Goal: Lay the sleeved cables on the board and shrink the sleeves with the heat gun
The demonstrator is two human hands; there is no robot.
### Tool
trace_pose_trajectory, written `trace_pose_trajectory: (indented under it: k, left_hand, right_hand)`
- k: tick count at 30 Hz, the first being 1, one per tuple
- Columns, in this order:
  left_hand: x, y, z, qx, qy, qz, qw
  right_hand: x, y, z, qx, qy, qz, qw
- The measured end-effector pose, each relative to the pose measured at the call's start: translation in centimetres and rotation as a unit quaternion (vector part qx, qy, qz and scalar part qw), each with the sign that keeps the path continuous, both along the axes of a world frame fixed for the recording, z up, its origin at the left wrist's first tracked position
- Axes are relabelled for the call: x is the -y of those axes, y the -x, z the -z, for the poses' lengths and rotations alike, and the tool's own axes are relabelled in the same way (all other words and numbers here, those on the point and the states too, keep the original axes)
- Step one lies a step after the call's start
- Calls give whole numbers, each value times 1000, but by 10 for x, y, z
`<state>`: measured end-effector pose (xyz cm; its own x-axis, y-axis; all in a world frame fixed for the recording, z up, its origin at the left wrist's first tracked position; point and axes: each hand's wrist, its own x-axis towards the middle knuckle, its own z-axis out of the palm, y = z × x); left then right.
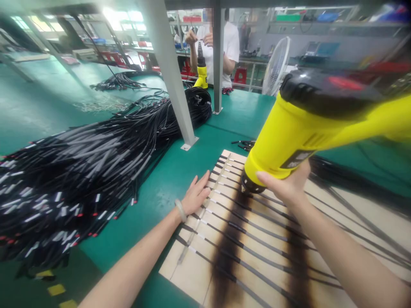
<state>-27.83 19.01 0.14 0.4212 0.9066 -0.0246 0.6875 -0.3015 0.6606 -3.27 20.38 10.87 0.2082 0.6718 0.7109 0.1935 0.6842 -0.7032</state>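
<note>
Right now the person's right hand (290, 184) is wrapped around the barrel of a yellow heat gun (272, 132), thumb along the near side; the other fingers are mostly hidden behind it, but they have hold of it. The gun sits over the far part of a pale wooden board (192, 280), its black nozzle tilted down at the wires. I can't tell from here whether the nozzle touches them.

The left hand (194, 196) lies palm down at the board's left edge, fingers stretched out and slightly apart, over the ends of a few wires and gripping nothing that I can see. A pale bracelet (180, 210) circles that wrist.

The black and grey wires (236, 280) lie side by side across the board, with a thin strip running over them near their left ends. Two dark scorched bands show on the wood beneath.

To the left, a big heap of black cables (105, 149) is spread over the green table (150, 209). Past the metal post (173, 72), another person (231, 42) in white has both hands raised, near a second yellow gun (201, 76) pointing upward.
</note>
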Motion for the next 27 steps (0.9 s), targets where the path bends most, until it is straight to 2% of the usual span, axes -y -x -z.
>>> trace_pose_trajectory:
  k: [7,13,16,21,24,27]
  left_hand:
    - [-1,1,1,-6,-1,-6,1000]
    - [-4,-2,-1,-6,5,-6,1000]
    - [-2,2,-6,5,8,-20,1000]
    - [15,18,-11,32,11,-63,997]
    - [28,21,-8,30,22,-57,998]
    - [34,17,-7,24,10,-44,999]
  right_hand:
    - [-16,-3,-3,-31,-23,16,999]
    - [27,-13,8,-34,33,19,999]
    - [42,-17,12,-41,35,26,998]
    - [47,-22,13,-74,17,46,996]
    - [49,-18,14,-76,-7,63,995]
    - [52,-12,16,-75,-13,36,996]
